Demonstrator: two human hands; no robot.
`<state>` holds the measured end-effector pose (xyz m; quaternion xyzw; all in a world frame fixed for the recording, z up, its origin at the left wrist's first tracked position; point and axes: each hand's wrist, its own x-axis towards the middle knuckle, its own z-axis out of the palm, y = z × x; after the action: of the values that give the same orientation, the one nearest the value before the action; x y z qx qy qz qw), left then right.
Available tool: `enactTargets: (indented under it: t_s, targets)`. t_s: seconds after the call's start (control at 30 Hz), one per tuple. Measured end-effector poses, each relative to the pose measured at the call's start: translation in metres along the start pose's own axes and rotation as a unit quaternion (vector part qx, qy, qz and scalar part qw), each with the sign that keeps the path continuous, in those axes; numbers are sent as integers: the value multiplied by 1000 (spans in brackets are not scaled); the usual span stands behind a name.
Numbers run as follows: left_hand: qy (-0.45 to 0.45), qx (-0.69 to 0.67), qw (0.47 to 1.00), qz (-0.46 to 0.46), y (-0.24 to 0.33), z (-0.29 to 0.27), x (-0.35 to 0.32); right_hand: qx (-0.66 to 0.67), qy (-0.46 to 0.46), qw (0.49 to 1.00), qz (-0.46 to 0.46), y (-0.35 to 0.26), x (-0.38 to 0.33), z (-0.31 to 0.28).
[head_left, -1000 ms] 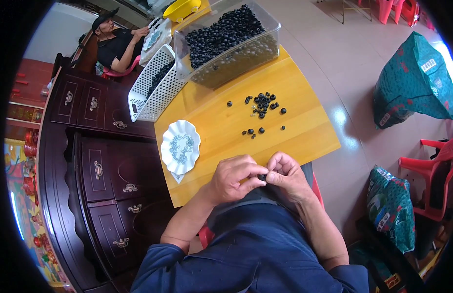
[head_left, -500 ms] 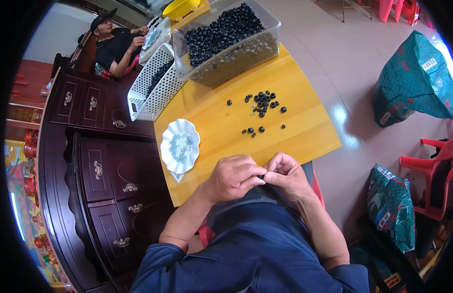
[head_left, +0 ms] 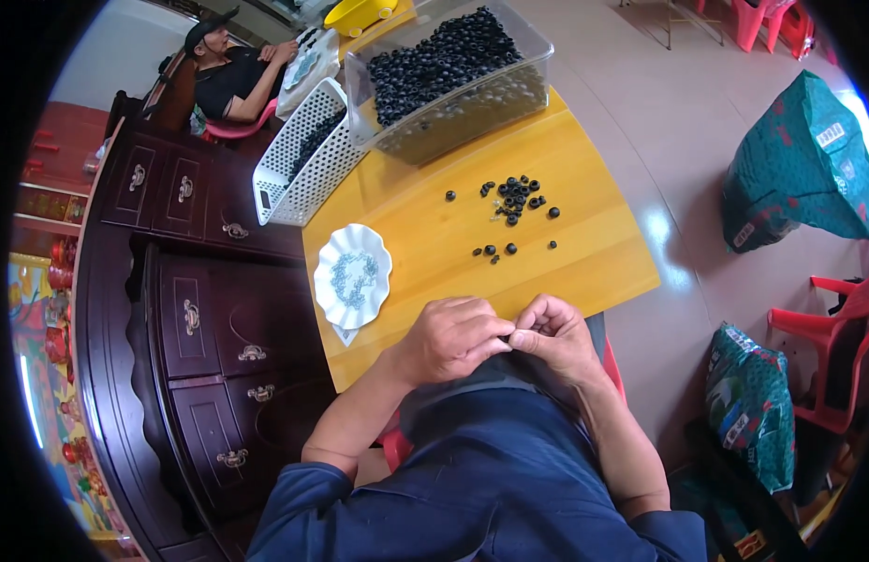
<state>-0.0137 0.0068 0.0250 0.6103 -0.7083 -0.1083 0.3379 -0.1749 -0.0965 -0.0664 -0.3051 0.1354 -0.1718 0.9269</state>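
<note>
Head view: left hand [head_left: 450, 337] and right hand [head_left: 552, 337] meet at the worktop [head_left: 584, 253] edge, fingertips pressed together; what they pinch is hidden. Beads [head_left: 514, 195] lie beyond.

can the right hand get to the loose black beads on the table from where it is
Probably yes. The right hand sits at the near edge of the yellow table, fingertips against the left hand, and only bare tabletop lies between it and the loose black beads.
</note>
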Motion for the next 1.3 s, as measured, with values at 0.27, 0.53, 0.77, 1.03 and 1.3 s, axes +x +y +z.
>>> enactTargets:
  t_s: [0.27, 0.53, 0.77, 1.03, 1.3]
  targets:
    - [9, -20, 1000, -1, 2, -1, 2, 59, -7, 998, 24, -11, -3, 5]
    - [2, -20, 1000, 12, 2, -4, 3, 18, -22, 1000, 7, -3, -1, -1]
    - [-3, -42, 999, -29, 2, -7, -1, -40, -25, 999, -1, -1, 2, 2]
    - [29, -71, 976, -205, -16, -32, -16, -3, 36, 999, 21, -7, -1, 7]
    - [270, 104, 885, -364, -159, -193, -45, -27, 37, 999, 23, -3, 3, 7]
